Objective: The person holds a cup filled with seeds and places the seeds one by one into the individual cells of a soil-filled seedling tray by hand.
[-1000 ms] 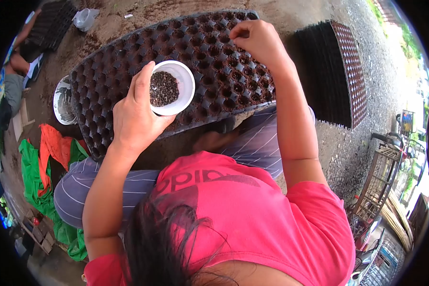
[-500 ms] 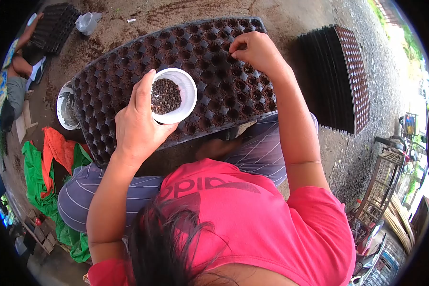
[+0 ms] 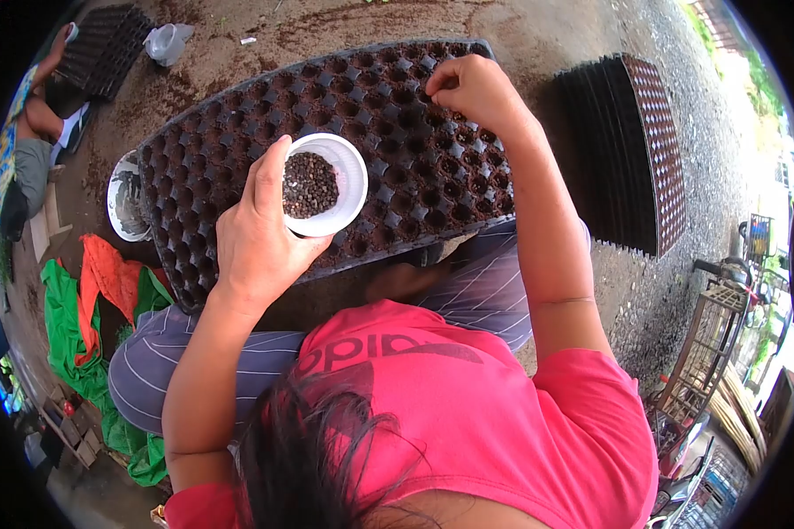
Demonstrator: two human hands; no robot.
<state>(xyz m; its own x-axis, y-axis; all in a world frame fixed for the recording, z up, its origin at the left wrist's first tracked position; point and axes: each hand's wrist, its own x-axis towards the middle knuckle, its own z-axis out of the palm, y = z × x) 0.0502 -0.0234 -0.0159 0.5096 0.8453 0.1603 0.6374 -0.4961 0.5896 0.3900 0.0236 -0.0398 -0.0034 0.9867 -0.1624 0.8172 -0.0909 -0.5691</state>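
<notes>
My left hand [image 3: 260,225] is wrapped round a white plastic cup [image 3: 353,189], tilted so its inside shows. Small brown and grey seeds [image 3: 309,185] partly fill the cup. Beneath both hands lies a black seedling tray [image 3: 229,141] whose many round cells contain dark brown soil. Over the tray's upper right part, my right hand [image 3: 476,93] hovers with thumb and fingertips pinched together. Whatever those fingertips hold, if anything, is too small to make out.
To the right stands a tall stack of black seedling trays [image 3: 622,154]. A white container [image 3: 125,198] sits by the tray's left end, near green and orange cloth [image 3: 106,282]. At the upper left, another person's arm [image 3: 48,62] reaches beside more stacked trays [image 3: 106,48].
Hardly anything differs. The whole view has shifted slightly; my left hand keeps the cup, and my right hand stays pinched above the same part of the tray.
</notes>
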